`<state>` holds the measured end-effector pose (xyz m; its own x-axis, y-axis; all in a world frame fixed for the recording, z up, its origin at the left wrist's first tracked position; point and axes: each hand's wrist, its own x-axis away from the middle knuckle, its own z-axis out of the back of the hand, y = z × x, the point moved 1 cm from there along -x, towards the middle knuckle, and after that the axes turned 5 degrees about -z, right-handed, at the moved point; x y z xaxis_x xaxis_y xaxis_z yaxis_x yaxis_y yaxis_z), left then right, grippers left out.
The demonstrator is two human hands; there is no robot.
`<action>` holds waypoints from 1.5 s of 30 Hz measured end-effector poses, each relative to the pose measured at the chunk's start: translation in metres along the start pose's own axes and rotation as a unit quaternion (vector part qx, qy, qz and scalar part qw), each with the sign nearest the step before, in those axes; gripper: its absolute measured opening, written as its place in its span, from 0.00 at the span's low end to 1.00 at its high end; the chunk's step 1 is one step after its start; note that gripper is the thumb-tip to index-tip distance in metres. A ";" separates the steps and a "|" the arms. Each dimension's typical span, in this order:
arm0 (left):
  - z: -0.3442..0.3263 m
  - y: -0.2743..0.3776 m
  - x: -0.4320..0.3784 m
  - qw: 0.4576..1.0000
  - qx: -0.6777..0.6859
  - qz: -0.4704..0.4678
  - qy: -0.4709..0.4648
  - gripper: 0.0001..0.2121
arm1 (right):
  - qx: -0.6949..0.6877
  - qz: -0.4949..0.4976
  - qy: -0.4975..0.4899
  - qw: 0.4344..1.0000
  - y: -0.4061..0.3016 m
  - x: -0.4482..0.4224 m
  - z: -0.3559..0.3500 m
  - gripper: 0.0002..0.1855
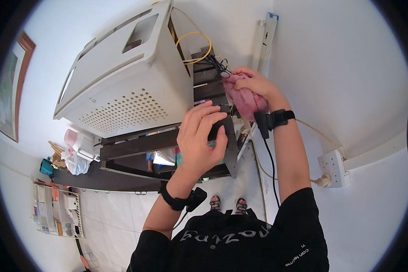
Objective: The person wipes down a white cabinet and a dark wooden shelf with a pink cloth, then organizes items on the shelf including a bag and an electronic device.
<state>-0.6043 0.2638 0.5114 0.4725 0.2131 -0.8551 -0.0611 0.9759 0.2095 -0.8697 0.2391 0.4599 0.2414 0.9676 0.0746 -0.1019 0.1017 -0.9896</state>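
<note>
A crumpled pink cloth [243, 98] is gripped in my right hand [258, 83], beside the right end of a dark slatted wooden rack [209, 76]. My left hand [200, 139] hovers over or rests on the rack's front corner; contact is hard to tell. Its fingers are slightly bent and apart, with nothing visible in them. Bundled black cables [217, 64] lie on the slats near the cloth. To the left, a large white plastic box with perforated sides [132, 95] stands on the rack. Behind the box curves a yellow cable [210, 42].
A wall socket [329, 166] with a plug and cord is at right. White trunking [267, 40] stands in the corner. A pink-lidded white jug [80, 141] and a plastic bag [76, 159] sit on a dark surface at left. A wire shelf [56, 210] is lower left.
</note>
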 end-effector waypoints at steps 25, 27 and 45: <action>-0.003 -0.005 0.005 0.999 -0.004 -0.027 0.022 0.12 | 0.027 0.088 0.106 0.990 -0.034 0.089 0.017 0.30; -0.003 -0.005 0.007 0.999 -0.013 -0.030 0.042 0.13 | 0.046 0.141 0.150 0.977 -0.045 0.084 0.025 0.28; 0.000 0.000 0.003 0.999 -0.037 -0.025 -0.007 0.14 | 0.341 0.218 0.046 0.913 -0.123 -0.099 -0.010 0.22</action>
<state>-0.6027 0.2643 0.5085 0.4887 0.1644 -0.8568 -0.1023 0.9861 0.1308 -0.8715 0.1284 0.5735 0.1119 0.9302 -0.3497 -0.7771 -0.1375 -0.6142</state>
